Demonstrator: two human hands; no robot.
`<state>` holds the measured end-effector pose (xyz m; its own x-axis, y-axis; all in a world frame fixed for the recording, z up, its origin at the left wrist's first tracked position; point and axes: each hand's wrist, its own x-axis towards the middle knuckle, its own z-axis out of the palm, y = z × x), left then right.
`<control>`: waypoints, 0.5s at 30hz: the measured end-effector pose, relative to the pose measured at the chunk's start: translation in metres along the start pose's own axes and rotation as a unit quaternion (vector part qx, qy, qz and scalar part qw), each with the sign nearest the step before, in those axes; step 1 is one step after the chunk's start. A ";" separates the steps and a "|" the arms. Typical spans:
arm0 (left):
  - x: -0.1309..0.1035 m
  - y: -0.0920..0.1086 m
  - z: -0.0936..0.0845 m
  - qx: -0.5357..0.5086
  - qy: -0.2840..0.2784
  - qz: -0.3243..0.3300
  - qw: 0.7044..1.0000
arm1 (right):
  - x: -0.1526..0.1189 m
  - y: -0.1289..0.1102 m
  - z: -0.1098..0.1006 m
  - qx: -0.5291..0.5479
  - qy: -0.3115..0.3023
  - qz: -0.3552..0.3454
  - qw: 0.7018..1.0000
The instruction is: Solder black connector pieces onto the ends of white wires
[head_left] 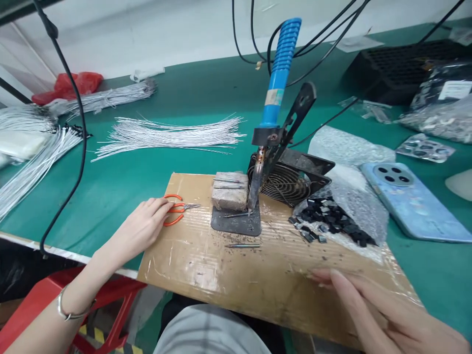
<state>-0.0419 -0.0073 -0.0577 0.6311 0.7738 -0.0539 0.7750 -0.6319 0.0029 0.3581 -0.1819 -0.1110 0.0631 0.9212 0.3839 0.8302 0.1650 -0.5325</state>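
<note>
My left hand (145,223) has its fingers pressed together on the handles of small orange-handled scissors (178,208), which lie on the cardboard sheet (177,265). Over the sheet's right side is my right hand (363,300), blurred; whether its fingertips hold anything is unclear. A blue soldering iron (277,73) stands tip down in a black holder, above a dark metal plate (236,225). Thin metal rods lie across the grey block (229,194) behind this plate. Another metal rod (243,246) rests on the cardboard.
Black chips (335,219) spill from a clear bag beside a blue phone (424,201). A fan (285,184) sits behind the iron. White wires (169,133) lie on the green mat, with more bundles at the left. Black cables hang at the left and behind the iron.
</note>
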 end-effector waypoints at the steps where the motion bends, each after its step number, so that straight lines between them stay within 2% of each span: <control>1: 0.001 -0.001 -0.002 0.005 -0.010 0.006 1.000 | 0.000 -0.001 0.002 0.008 -0.001 0.020 1.000; 4: 0.008 -0.004 -0.009 0.015 -0.038 0.012 0.999 | 0.001 -0.008 0.009 0.039 0.023 0.135 0.990; 7: 0.015 -0.008 -0.015 0.012 -0.067 0.005 0.998 | 0.000 -0.017 0.014 0.096 0.058 0.258 0.960; 9: 0.018 -0.009 -0.017 0.008 -0.080 -0.003 0.997 | 0.000 -0.020 0.016 0.126 0.084 0.303 0.941; 12: 0.016 -0.008 -0.019 0.006 -0.084 -0.013 0.996 | -0.002 -0.016 0.017 0.137 0.084 0.301 0.940; 15: 0.010 -0.006 -0.020 0.001 -0.072 -0.028 0.997 | 0.001 -0.014 0.018 0.093 0.072 0.216 0.969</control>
<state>-0.0399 0.0051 -0.0383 0.5750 0.7941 -0.1969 0.8093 -0.5874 -0.0055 0.3367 -0.1769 -0.1172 0.4712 0.8615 0.1893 0.5957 -0.1526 -0.7886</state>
